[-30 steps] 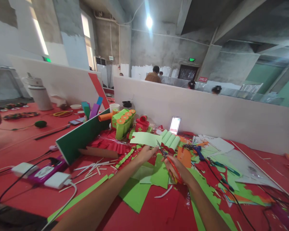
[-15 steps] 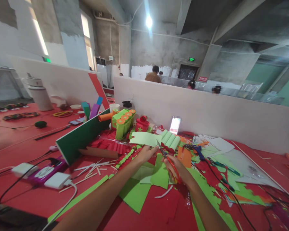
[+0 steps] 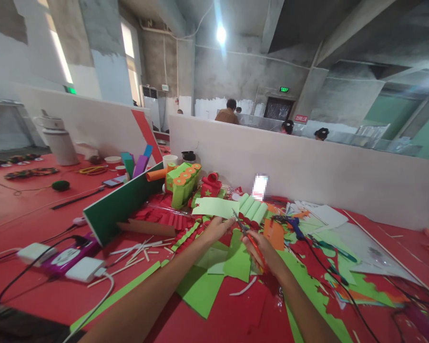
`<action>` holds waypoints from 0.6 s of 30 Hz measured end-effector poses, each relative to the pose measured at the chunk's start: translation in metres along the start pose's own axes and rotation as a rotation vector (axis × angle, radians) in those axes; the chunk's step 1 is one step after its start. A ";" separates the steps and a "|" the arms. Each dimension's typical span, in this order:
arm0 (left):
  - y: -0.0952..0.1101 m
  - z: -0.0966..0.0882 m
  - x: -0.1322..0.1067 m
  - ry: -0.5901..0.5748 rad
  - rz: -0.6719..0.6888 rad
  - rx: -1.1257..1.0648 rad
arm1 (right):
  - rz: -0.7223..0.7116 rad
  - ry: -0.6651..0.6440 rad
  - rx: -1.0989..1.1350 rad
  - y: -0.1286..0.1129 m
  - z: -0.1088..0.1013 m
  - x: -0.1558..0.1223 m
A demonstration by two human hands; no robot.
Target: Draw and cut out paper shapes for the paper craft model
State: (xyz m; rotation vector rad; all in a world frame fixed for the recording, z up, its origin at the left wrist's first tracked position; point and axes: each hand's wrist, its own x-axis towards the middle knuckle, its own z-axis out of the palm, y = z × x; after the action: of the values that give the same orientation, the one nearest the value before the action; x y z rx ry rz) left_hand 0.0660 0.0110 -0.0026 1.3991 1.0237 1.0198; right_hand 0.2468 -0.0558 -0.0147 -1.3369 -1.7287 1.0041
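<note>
My left hand (image 3: 219, 229) is closed, its fingertips pinching the lower right edge of a pale green sheet strip (image 3: 214, 206). In my right hand (image 3: 257, 245) is a pair of scissors (image 3: 254, 248) with orange-red handles, their blades pointing up and left at the strip's right end, close to my left fingertips. Joined to or touching that end is a row of pale green rolls (image 3: 252, 208) with red ends; I cannot tell which. Bright green sheets (image 3: 238, 259) lie beneath my hands. Behind the strip stands a green and orange paper-like model (image 3: 184, 183).
A glue gun (image 3: 295, 226) with its cord lies to the right among scraps. To the left are a green board (image 3: 121, 205), thin sticks (image 3: 139, 250) and a purple power strip (image 3: 66, 255) with white plugs. A lit phone (image 3: 260, 186) leans on the white partition (image 3: 307, 166).
The scissors' handles look closer together, while both hands stay almost in place. A blurred skin-toned shape at the far left edge has gone from view.
</note>
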 end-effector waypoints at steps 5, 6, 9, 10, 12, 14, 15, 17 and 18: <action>-0.002 0.000 0.000 -0.015 0.033 0.003 | -0.016 -0.018 0.004 0.004 -0.002 0.001; -0.001 0.000 0.000 -0.017 0.033 -0.008 | -0.019 -0.025 0.011 0.003 -0.003 0.001; 0.000 0.001 0.000 -0.035 0.041 -0.064 | -0.021 -0.034 0.035 0.000 -0.004 0.000; 0.001 0.001 0.000 -0.046 0.048 -0.092 | -0.020 -0.039 0.044 0.000 -0.005 -0.001; 0.002 0.000 0.001 -0.062 0.062 -0.143 | -0.009 -0.030 0.062 -0.001 -0.005 -0.001; 0.003 -0.001 0.002 -0.055 0.072 -0.168 | 0.014 -0.014 0.082 -0.001 -0.006 -0.001; 0.002 -0.001 0.003 -0.036 0.073 -0.168 | 0.023 -0.010 0.089 -0.002 -0.006 -0.001; 0.000 -0.003 0.005 0.015 0.081 -0.148 | 0.033 -0.013 0.100 -0.006 -0.007 -0.002; -0.001 -0.004 0.006 0.036 0.089 -0.138 | 0.038 -0.024 0.106 -0.008 -0.007 -0.003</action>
State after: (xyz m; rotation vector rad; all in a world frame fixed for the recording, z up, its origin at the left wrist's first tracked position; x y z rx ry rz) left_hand 0.0640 0.0182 -0.0028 1.3265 0.9054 1.1625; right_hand 0.2505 -0.0593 -0.0048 -1.2997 -1.6486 1.1216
